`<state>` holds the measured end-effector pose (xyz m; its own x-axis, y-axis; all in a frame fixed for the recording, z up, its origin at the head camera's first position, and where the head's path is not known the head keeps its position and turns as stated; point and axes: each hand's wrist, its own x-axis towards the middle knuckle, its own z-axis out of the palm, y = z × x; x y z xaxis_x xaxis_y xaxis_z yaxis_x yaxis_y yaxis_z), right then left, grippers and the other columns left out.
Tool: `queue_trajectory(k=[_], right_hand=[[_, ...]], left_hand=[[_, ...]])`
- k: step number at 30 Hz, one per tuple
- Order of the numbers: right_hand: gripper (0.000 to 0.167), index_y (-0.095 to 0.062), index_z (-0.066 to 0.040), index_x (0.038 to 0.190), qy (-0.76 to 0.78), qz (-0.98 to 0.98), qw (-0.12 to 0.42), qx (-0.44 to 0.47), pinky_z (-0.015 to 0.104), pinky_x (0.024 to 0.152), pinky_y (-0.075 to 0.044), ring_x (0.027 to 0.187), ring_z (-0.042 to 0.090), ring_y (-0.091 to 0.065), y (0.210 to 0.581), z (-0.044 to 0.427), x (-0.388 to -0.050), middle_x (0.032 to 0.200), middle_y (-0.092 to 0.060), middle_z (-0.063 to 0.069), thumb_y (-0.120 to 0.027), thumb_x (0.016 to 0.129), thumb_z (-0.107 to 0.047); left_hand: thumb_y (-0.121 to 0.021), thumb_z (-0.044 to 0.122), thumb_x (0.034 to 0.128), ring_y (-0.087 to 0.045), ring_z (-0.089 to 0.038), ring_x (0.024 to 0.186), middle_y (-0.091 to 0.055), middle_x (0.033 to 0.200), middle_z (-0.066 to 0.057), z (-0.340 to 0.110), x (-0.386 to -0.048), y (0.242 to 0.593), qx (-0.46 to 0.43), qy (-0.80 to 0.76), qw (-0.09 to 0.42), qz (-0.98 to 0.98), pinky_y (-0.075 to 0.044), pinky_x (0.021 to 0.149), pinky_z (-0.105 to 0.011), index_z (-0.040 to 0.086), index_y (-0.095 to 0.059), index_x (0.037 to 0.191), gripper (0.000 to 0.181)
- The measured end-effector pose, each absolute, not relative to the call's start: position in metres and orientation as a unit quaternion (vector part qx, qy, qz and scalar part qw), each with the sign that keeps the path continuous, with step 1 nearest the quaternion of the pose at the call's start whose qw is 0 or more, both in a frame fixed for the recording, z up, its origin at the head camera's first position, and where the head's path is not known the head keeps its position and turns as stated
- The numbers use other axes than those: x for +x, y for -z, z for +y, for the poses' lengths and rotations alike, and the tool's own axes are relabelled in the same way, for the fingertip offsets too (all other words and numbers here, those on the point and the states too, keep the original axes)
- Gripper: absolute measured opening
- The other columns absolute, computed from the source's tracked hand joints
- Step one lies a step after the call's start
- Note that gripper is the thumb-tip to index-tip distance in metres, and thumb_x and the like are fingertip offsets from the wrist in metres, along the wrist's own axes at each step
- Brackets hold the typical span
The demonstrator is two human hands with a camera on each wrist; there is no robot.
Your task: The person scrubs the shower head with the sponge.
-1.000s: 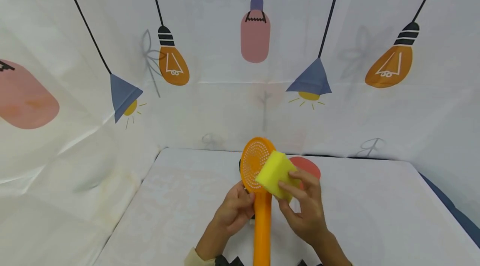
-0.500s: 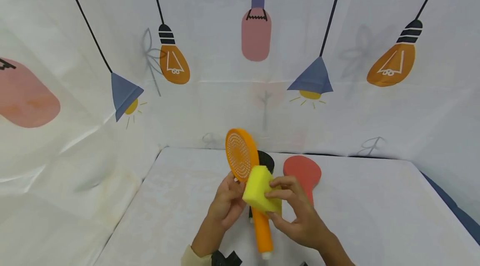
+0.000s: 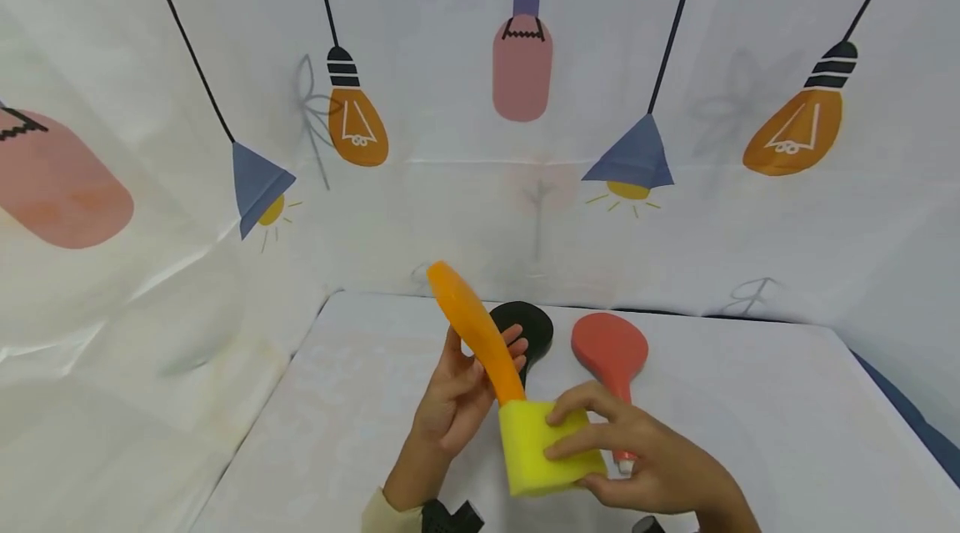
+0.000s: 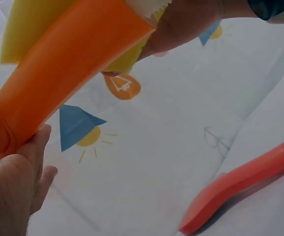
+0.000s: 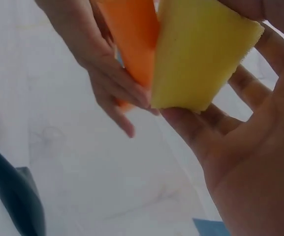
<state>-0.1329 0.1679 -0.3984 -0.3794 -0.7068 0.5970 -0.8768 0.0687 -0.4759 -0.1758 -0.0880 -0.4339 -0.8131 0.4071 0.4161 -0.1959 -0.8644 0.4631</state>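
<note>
An orange shower head (image 3: pixel 480 329) is tilted up over the table, turned edge-on in the head view. Near its neck, my left hand (image 3: pixel 453 399) holds it between thumb and fingers, several fingertips showing past its far side. A yellow sponge (image 3: pixel 540 454) is in my right hand (image 3: pixel 648 458), pinched between thumb and fingers. That sponge covers the lower handle in the head view. From the left wrist, the orange handle (image 4: pixel 73 64) runs across the sponge (image 4: pixel 26 29), against it. In the right wrist view, the sponge (image 5: pixel 201 59) lies along the orange handle (image 5: pixel 134 39).
Behind the hands, a black shower head (image 3: pixel 534 323) and a red shower head (image 3: pixel 611 349) lie on the white table (image 3: pixel 360 366). A white wall sheet (image 3: pixel 450 208) printed with lamps stands beyond the table's back edge. A dark curved object (image 5: pixel 14 191) appears in the right wrist view.
The shower head has turned from showing its perforated face to edge-on, its top moving left. The sponge has moved down from beside the head to the handle. The left fingers have spread more.
</note>
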Motion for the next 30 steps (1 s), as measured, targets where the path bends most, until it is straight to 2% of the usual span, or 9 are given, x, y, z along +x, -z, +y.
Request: queue_trajectory(k=[2,5,9,14,17,20,24,30], right_hand=[[0.046,-0.067,-0.020,0.122,-0.405,-0.716,0.123,0.554,0.021,0.095,-0.052,0.115,0.014,-0.052,0.401,0.165,-0.136,0.128,-0.054,0.005,-0.079,0.081,-0.002],[0.041,-0.066,-0.016,0.123,-0.410,-0.699,0.155,0.566,0.020,0.099,-0.050,0.118,0.018,-0.052,0.404,0.159,-0.143,0.129,-0.054,0.010,-0.075,0.085,-0.005],[0.030,-0.065,-0.012,0.123,-0.427,-0.682,0.219,0.553,0.019,0.105,-0.045,0.122,0.022,-0.049,0.409,0.149,-0.149,0.129,-0.053,0.015,-0.068,0.093,-0.012],[0.027,-0.066,-0.008,0.120,-0.449,-0.697,0.297,0.474,0.019,0.112,-0.040,0.124,0.021,-0.050,0.414,0.135,-0.150,0.128,-0.053,0.019,-0.065,0.097,-0.021],[0.030,-0.066,-0.006,0.121,-0.458,-0.717,0.329,0.410,0.017,0.109,-0.041,0.123,0.020,-0.050,0.414,0.132,-0.149,0.128,-0.053,0.019,-0.066,0.096,-0.023],[0.035,-0.064,-0.005,0.125,-0.464,-0.738,0.336,0.356,0.014,0.106,-0.041,0.122,0.019,-0.050,0.411,0.133,-0.149,0.129,-0.054,0.018,-0.071,0.092,-0.013],[0.052,-0.062,-0.008,0.129,-0.462,-0.762,0.324,0.318,0.012,0.107,-0.040,0.123,0.016,-0.049,0.409,0.136,-0.147,0.131,-0.053,0.014,-0.073,0.081,0.005],[0.058,-0.061,-0.012,0.131,-0.457,-0.782,0.287,0.313,0.012,0.106,-0.039,0.121,0.014,-0.049,0.407,0.139,-0.144,0.130,-0.053,0.010,-0.073,0.079,0.009]], left_hand=[[-0.031,-0.011,0.1031,-0.049,-0.037,0.138,-0.037,0.154,-0.025,-0.085,-0.176,0.437,0.278,-0.926,0.163,0.195,-0.034,0.117,-0.046,0.030,-0.026,0.155,0.066],[-0.033,-0.008,0.1038,-0.045,-0.038,0.141,-0.037,0.155,-0.024,-0.083,-0.174,0.441,0.301,-0.918,0.174,0.190,-0.034,0.117,-0.047,0.031,-0.025,0.156,0.066],[-0.035,-0.003,0.1051,-0.048,-0.031,0.138,-0.042,0.152,-0.016,-0.078,-0.171,0.446,0.306,-0.905,0.200,0.218,-0.040,0.115,-0.044,0.031,-0.024,0.156,0.062],[-0.044,0.001,0.1034,-0.056,-0.016,0.121,-0.048,0.138,-0.001,-0.074,-0.168,0.449,0.275,-0.891,0.225,0.283,-0.048,0.107,-0.033,0.025,-0.030,0.148,0.052],[-0.052,0.009,0.1026,-0.054,-0.014,0.119,-0.047,0.137,0.000,-0.070,-0.167,0.450,0.291,-0.872,0.242,0.310,-0.047,0.105,-0.030,0.022,-0.029,0.147,0.051],[-0.055,0.013,0.1018,-0.055,-0.012,0.115,-0.048,0.135,0.001,-0.066,-0.167,0.449,0.305,-0.858,0.249,0.331,-0.048,0.101,-0.027,0.019,-0.031,0.146,0.051],[-0.056,0.015,0.1016,-0.057,-0.011,0.110,-0.052,0.129,0.000,-0.066,-0.166,0.447,0.303,-0.851,0.249,0.351,-0.050,0.095,-0.025,0.014,-0.034,0.144,0.048],[-0.054,0.016,0.1029,-0.057,-0.013,0.107,-0.054,0.126,-0.001,-0.066,-0.167,0.444,0.301,-0.853,0.225,0.363,-0.052,0.092,-0.025,0.010,-0.036,0.142,0.044]])
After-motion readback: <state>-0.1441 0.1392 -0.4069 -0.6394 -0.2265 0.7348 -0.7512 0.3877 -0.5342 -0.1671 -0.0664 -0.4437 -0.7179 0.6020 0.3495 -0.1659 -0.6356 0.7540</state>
